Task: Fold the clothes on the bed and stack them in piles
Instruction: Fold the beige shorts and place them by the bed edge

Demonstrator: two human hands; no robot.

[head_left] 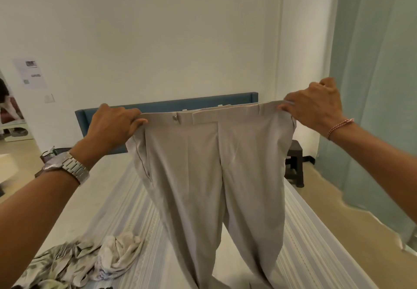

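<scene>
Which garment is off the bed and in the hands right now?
The beige trousers: left hand and right hand grip the waistband ends, legs hanging. The white cloth and patterned garment lie crumpled on the bed.

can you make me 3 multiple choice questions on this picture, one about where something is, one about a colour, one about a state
1. Where does the crumpled pile of unfolded clothes lie?
A. on the bed, below the left arm
B. on the dark stool
C. on the floor by the curtain

2. What colour is the headboard?
A. red
B. blue
C. black

3. How are the beige trousers held?
A. folded flat on the bed
B. hanging from one hand only
C. hanging full length, both hands gripping the waistband

Answers:
1. A: the crumpled pile rests on the striped bed, low on the left.
2. B: the headboard behind the trousers is blue.
3. C: the left hand and the right hand each pinch one end of the waistband, and the trousers hang down unfolded.
</scene>
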